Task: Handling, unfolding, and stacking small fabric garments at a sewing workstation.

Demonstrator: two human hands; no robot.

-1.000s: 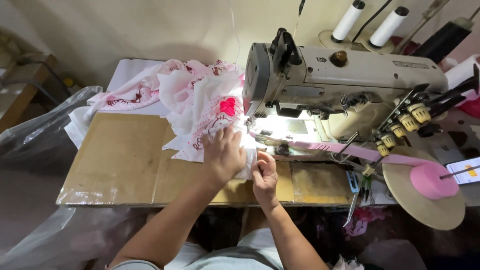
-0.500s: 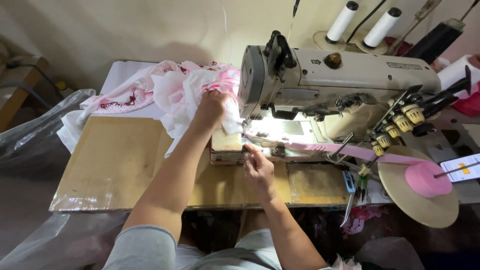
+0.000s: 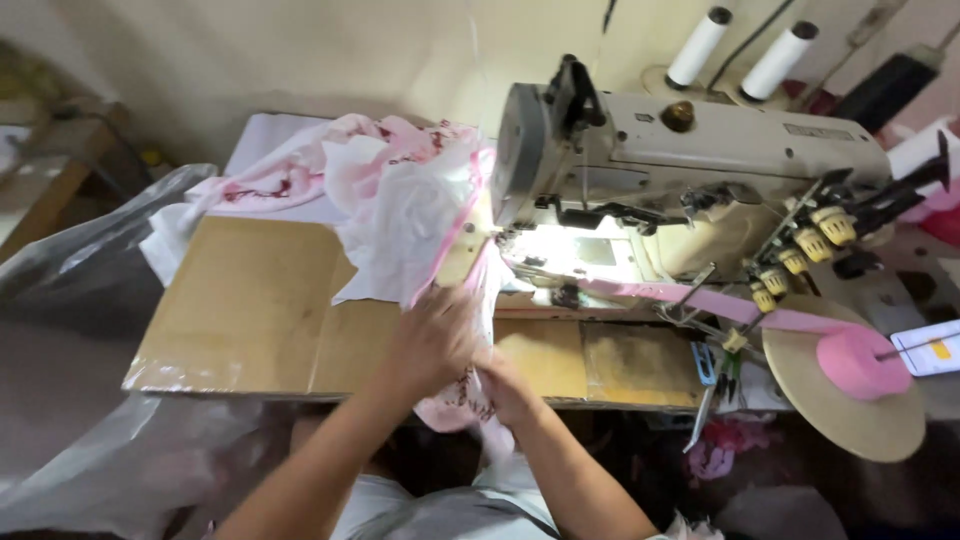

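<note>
One pink-and-white garment (image 3: 405, 215) lay bunched at centre frame, its long axis running from the upper left pile down to the table's near edge. Both hands gripped its lower end: the left hand (image 3: 432, 338) clenched on the fabric, the right hand (image 3: 508, 385) pinching it just beside. One sewing machine (image 3: 690, 160) stood to the right, two white thread cones (image 3: 740, 50) behind it, one pink tape roll (image 3: 850, 360) on a disc at lower right.

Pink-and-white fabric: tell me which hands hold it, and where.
Both hands: left hand and right hand grip the fabric at its lower edge, near the table's front.
</note>
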